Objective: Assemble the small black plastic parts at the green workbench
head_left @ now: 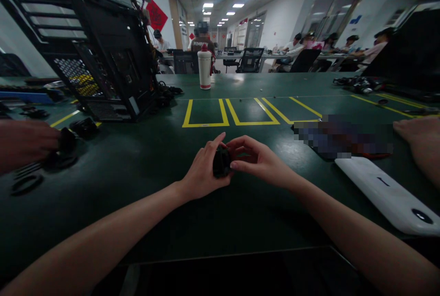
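Observation:
A small black blocky part point(222, 162) is held above the green table in front of me; its exact kind is hard to make out. My left hand point(202, 170) grips it from the left, thumb along the bottom and fingers behind, with the index finger pointing up. From the right, my right hand point(254, 158) closes thumb and fingers on the part's near edge. Fingers cover much of its surface.
At left stands an opened black computer case point(103, 53); a co-worker's hand point(27, 142) is by black parts. Yellow tape frames point(206, 125) and a white cup point(205, 70) are ahead. At right lie a white device point(385, 190) and another person's hand point(417, 138).

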{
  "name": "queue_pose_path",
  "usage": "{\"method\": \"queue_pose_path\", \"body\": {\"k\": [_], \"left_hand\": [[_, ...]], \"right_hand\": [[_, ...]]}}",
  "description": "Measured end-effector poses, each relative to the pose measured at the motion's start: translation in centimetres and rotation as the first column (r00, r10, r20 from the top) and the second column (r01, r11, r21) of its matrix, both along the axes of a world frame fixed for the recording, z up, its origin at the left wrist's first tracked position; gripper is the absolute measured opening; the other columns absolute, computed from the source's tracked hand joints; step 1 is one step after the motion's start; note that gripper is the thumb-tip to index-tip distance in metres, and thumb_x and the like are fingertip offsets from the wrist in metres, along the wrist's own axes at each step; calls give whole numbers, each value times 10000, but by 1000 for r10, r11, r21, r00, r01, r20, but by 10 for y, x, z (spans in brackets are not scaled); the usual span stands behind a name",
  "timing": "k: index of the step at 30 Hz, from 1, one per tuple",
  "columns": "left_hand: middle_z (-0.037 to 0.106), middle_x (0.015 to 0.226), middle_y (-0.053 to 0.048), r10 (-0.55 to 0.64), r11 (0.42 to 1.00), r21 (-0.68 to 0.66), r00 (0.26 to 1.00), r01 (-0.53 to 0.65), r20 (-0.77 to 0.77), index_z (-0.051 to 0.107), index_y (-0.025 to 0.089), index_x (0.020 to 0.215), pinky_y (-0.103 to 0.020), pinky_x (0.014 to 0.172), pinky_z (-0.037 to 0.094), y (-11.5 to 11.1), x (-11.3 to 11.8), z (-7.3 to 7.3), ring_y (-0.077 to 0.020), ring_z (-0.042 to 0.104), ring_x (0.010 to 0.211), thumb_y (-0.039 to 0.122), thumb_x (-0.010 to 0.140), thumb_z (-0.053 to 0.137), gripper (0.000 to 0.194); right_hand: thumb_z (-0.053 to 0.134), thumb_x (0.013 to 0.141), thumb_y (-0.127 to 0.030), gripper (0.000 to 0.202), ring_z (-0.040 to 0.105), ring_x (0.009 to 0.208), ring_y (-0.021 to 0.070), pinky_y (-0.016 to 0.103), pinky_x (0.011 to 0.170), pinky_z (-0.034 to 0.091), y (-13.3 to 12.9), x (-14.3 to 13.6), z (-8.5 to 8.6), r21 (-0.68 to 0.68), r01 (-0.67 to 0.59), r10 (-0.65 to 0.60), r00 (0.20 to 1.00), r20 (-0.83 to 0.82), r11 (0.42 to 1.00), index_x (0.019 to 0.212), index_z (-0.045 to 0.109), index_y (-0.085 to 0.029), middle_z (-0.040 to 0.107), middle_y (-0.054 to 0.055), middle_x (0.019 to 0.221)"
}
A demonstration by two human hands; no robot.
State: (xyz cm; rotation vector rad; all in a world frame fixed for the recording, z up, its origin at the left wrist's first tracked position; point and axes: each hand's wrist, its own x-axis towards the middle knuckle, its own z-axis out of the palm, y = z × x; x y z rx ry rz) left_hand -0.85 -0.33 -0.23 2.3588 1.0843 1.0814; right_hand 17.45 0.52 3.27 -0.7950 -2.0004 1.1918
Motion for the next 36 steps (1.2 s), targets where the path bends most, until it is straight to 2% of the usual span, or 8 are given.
{"method": "queue_pose_path", "body": {"k": [4, 8, 10, 18, 21, 27, 32, 36], "left_hand": [[431, 1166, -100, -9, 1000, 1, 1000, 9, 14, 125, 231, 1332, -465, 902, 383, 1, 0, -1, -259, 466, 1045, 212, 658, 634, 845], [431, 1166, -105, -7, 1000, 19, 1000, 7, 14, 129, 224, 1333, -457, 893, 391, 3, 0, -2, -256, 472, 1033, 224, 661, 634, 841], [430, 1169, -103, -9, 1000, 29, 1000, 9, 14, 124, 229, 1334, -453, 897, 390, 2, 0, -2, -254, 468, 1041, 228, 663, 631, 841], [433, 1169, -104, 0, 1000, 22, 1000, 0, -13, 128, 218, 1334, -452, 910, 382, 0, 0, 1, -252, 464, 1051, 226, 659, 629, 841], [434, 1166, -99, -5, 999, 32, 1000, 5, -13, 125, 231, 1334, -457, 906, 383, 1, 0, 0, -251, 464, 1049, 228, 661, 624, 838], [432, 1177, -106, 2, 999, 51, 1000, -1, -12, 140, 214, 1329, -460, 926, 369, 1, 0, -1, -254, 454, 1062, 217, 648, 626, 836], [411, 1214, -116, -1, 999, 32, 999, 2, -35, 129, 219, 1333, -470, 921, 370, 0, -1, 0, -265, 445, 1077, 223, 645, 639, 856], [431, 1182, -103, 9, 999, 36, 1000, -9, -2, 137, 231, 1329, -461, 903, 383, 0, 0, 0, -253, 460, 1056, 225, 660, 631, 832]], "right_hand": [[604, 748, -246, 258, 598, 896, 166, 364, 810, 515, -1, -1, -1, 12, 27, -28, 999, 31, 1000, 978, 505, -180, 565, 42, 963], [593, 738, -132, 265, 534, 1012, 170, 384, 935, 441, -4, -1, 2, 256, -19, 1, 998, 71, 967, 989, 535, -195, 511, 48, 1042], [585, 738, -112, 267, 512, 1044, 171, 384, 953, 425, -4, 0, 3, 290, -35, 14, 997, 73, 956, 986, 540, -199, 497, 49, 1065], [617, 739, -271, 350, 584, 938, 167, 367, 841, 499, 0, -2, -4, 5, 3, -3, 998, 57, 1000, 1050, 477, -190, 558, 50, 1021], [622, 734, -248, 319, 593, 894, 161, 358, 816, 509, 0, -3, -5, 37, -7, 4, 997, 72, 999, 1021, 496, -190, 569, 35, 961], [621, 712, -122, 316, 533, 999, 166, 349, 907, 464, -3, 0, 2, 302, -17, -23, 991, 129, 953, 1007, 542, -200, 495, 45, 1059], [664, 693, -210, 482, 530, 1047, 182, 386, 937, 446, -3, 0, 3, 128, -24, 17, 998, 52, 991, 1127, 457, -214, 517, 57, 1113], [622, 734, -263, 353, 571, 988, 182, 401, 886, 479, -1, -1, 0, 38, 11, -12, 1000, 20, 999, 1057, 492, -199, 556, 54, 1046]]}}
